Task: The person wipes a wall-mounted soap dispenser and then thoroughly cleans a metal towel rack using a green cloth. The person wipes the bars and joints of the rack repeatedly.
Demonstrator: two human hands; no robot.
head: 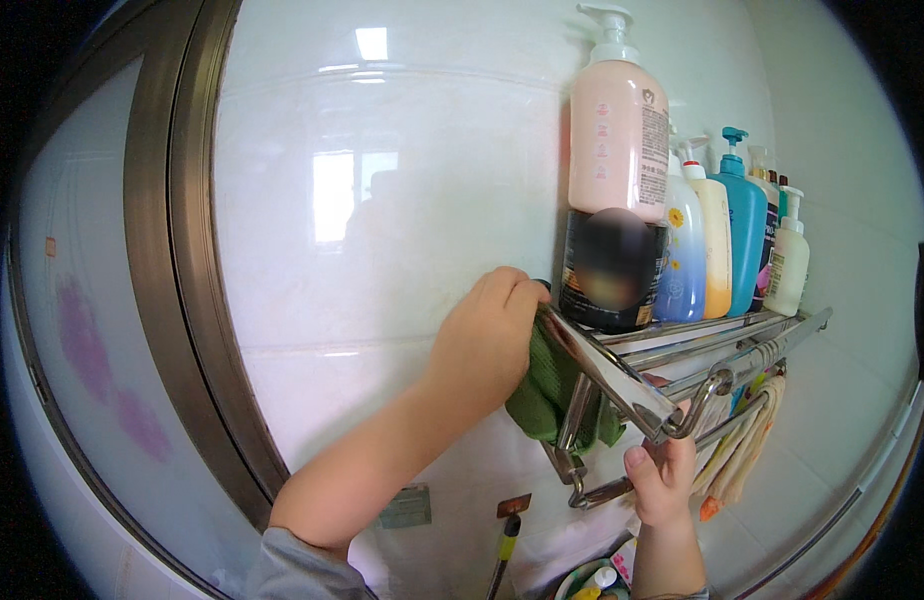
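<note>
My left hand (493, 330) grips a green cloth (541, 382) at the wall end of a chrome towel rack (627, 375). The cloth hangs down below the hand, behind the rack's side bar. Lower right, my right hand (663, 476) is at the rack's front corner, thumb up, with some fingers hidden behind the metal; whether it grips the bar is not clear. On the rack's top bars stand a black jar (616, 277) with a pink pump bottle (618, 139) above it, and beside them a blue-and-white bottle (679, 247), a yellow bottle (713, 240) and a teal pump bottle (741, 225).
Light cloths (743, 442) hang from the lower rail. A pale green pump bottle (789, 262) stands at the rack's far end. A brown metal door frame (188, 225) with frosted glass is at left. Below are a floor drain (406, 507), a long-handled tool (507, 540) and a basin (571, 577).
</note>
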